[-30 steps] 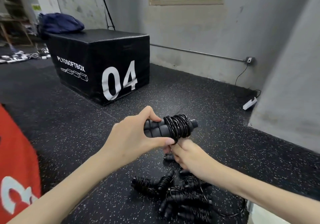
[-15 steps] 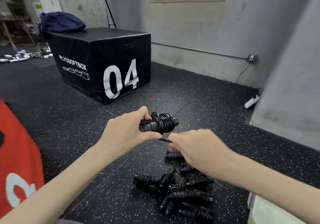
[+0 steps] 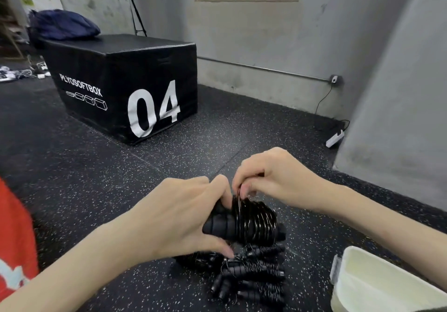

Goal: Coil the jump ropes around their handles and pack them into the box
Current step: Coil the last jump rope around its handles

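1. Head view: compared with half a second earlier, the right hand has come up from below and right of the bundle to sit over its top, and both hands have closed in until their fingertips nearly meet.
2. The bundle itself, black ribbed jump-rope handles wound with thin black cord, has dropped lower in view and now hangs just above the floor pile, where before it was held farther out.
3. The white box has come further into view at the near right corner.
4. The left hand grips the bare ribbed end of the handles, fingers curled over the top and thumb underneath.
5. The right hand pinches a loop of the cord at the top of the coil, fingertips bent down onto it; the rest of the hand is curled above.
6. A pile of already coiled black jump ropes lies on the speckled black rubber floor directly below the hands.
7. The open white plastic box stands on the floor to the right of that pile, near but apart from it.
8. A black padded plyo box marked "04" stands far left, with a dark blue bag on its far edge.
9. A red block with a white numeral fills the near left edge.
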